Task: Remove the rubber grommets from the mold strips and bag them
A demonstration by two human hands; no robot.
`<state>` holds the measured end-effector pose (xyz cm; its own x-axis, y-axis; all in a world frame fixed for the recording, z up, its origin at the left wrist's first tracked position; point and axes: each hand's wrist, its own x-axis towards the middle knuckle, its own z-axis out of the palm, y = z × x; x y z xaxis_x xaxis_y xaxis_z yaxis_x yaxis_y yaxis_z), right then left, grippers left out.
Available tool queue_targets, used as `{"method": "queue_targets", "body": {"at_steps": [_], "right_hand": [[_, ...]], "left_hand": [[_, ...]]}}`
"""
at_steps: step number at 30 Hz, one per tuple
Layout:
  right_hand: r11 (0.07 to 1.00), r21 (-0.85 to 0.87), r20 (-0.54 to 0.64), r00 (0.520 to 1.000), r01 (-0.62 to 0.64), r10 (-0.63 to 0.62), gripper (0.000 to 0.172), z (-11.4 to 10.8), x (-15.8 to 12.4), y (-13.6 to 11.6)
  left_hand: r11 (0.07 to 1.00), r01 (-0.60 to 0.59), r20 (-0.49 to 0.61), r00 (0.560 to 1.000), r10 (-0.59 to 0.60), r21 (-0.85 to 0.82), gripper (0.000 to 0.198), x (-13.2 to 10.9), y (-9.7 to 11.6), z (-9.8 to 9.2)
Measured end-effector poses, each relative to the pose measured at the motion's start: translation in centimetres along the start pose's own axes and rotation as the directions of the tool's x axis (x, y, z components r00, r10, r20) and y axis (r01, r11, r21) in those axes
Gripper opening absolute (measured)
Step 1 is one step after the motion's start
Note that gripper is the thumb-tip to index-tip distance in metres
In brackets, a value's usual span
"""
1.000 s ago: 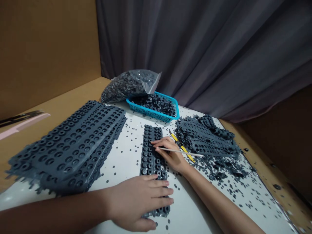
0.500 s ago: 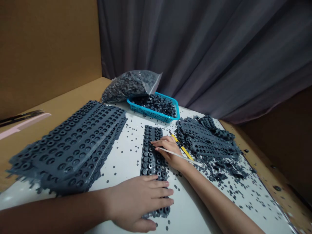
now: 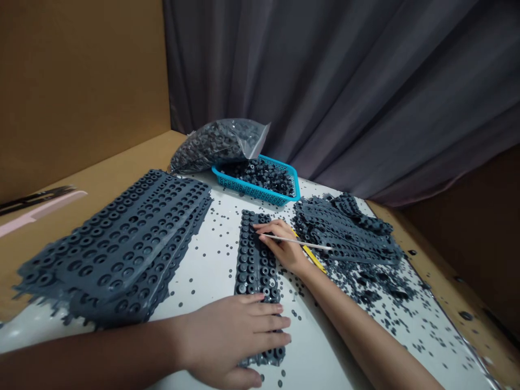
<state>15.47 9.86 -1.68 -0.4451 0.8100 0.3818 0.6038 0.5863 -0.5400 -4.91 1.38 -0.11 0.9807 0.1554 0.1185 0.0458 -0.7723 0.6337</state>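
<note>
table, left hand on perhaps-rubber strip

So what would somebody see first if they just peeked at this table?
Probably the big stack of grey holed sheets on the left of the white table, because it fills so much of the view. Next comes the narrow grey strip in the middle, with the left hand flat on its near end and the right hand holding a thin stick. The bright blue basket behind stands out too.
</note>
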Motion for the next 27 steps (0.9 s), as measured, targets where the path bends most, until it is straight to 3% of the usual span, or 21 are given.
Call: {"method": "queue_targets", "body": {"at_steps": [13, 22, 27], "right_hand": [[0.999, 0.053, -0.005, 1.0, 0.007, -0.007, 0.011, -0.2, 0.4, 0.5], [0.974, -0.165, 0.085, 0.986, 0.154, -0.142, 0.017, -0.1, 1.0, 1.4], [0.961, -0.22, 0.062, 0.986, 0.167, -0.157, 0.018, -0.2, 1.7, 1.9]], "left_hand": [[0.999, 0.014, 0.049, 0.999, -0.013, -0.03, 0.058, 0.1, 0.1, -0.5], [0.999, 0.025, 0.076, 0.997, -0.021, -0.047, 0.058, 0.2, 0.0, -0.6], [1.0, 0.022, 0.086, 0.996, -0.022, 0.0, 0.057, 0.2, 0.1, -0.8]]}}
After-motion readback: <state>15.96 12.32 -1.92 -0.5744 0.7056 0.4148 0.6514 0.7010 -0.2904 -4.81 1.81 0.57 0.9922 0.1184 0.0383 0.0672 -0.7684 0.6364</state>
